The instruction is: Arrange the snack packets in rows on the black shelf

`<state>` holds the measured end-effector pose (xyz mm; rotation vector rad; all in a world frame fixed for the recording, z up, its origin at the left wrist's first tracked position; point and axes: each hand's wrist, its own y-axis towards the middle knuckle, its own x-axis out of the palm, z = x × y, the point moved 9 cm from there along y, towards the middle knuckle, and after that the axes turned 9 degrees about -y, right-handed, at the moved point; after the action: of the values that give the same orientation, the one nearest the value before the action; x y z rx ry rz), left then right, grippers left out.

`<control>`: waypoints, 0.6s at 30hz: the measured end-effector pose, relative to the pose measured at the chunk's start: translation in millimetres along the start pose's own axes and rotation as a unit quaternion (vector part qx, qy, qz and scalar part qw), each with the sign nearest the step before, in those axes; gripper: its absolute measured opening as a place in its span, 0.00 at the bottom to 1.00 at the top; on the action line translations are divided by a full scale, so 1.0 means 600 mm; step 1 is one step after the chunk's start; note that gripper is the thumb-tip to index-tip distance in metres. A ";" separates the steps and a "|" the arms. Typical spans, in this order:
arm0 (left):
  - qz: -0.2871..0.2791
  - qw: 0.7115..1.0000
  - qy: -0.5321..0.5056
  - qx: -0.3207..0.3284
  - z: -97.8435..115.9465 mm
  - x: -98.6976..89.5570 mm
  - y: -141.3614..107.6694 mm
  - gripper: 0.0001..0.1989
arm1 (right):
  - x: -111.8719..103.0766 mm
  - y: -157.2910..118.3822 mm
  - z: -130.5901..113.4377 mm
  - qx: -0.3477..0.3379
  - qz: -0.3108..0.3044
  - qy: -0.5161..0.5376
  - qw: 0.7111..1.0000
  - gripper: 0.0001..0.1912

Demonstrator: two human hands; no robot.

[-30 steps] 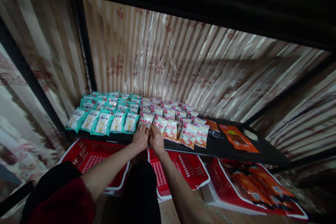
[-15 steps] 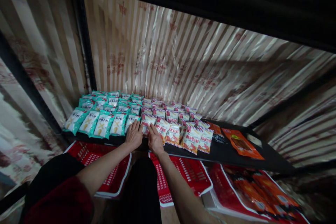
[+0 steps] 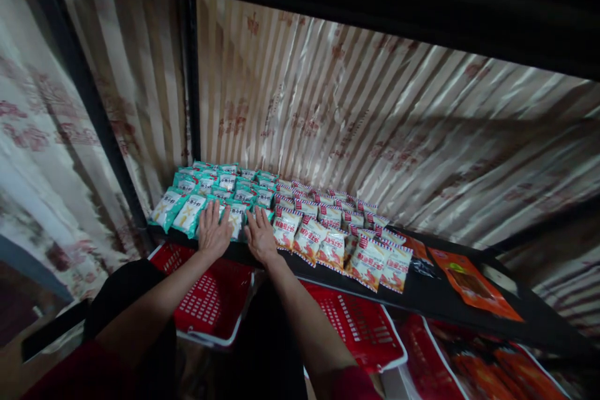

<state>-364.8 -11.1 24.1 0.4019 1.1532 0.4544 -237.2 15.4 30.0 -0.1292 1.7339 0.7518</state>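
Observation:
Rows of teal and white snack bags [image 3: 190, 212] lie on the left part of a black shelf [image 3: 435, 290]. My left hand [image 3: 215, 231] rests with spread fingers on the front row of them. Just right of it, my right hand [image 3: 260, 234] lies on the row's right end, its fingers apart, partly covering a teal bag. One teal bag [image 3: 235, 219] shows between my hands. White bags with red print [image 3: 308, 239] stand in rows directly to the right of my right hand.
Orange packets [image 3: 473, 281] lie farther right on the shelf. Below its front edge are red baskets [image 3: 210, 300], one holding orange packets [image 3: 501, 365]. Black frame posts [image 3: 191, 75] and a striped curtain [image 3: 328, 94] enclose the shelf.
The view has swung left. My right hand has moved from the white and red bags to the teal ones. My left hand has shifted left along the teal front row.

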 end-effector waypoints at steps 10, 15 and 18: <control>-0.072 0.997 0.002 -0.005 -0.022 0.019 -0.004 0.28 | 0.034 0.008 -0.031 0.005 -0.037 -0.052 0.998 0.25; -0.015 1.000 -0.003 0.015 -0.016 0.008 -0.007 0.26 | 0.039 0.011 -0.032 -0.014 0.013 -0.061 0.998 0.26; -0.030 0.999 -0.004 0.028 -0.018 0.016 -0.010 0.26 | 0.046 0.015 -0.031 -0.011 0.020 -0.058 0.998 0.26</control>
<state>-371.0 -10.4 9.4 0.4166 1.1683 0.3690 -265.4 20.1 11.0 -0.0647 1.6227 0.7918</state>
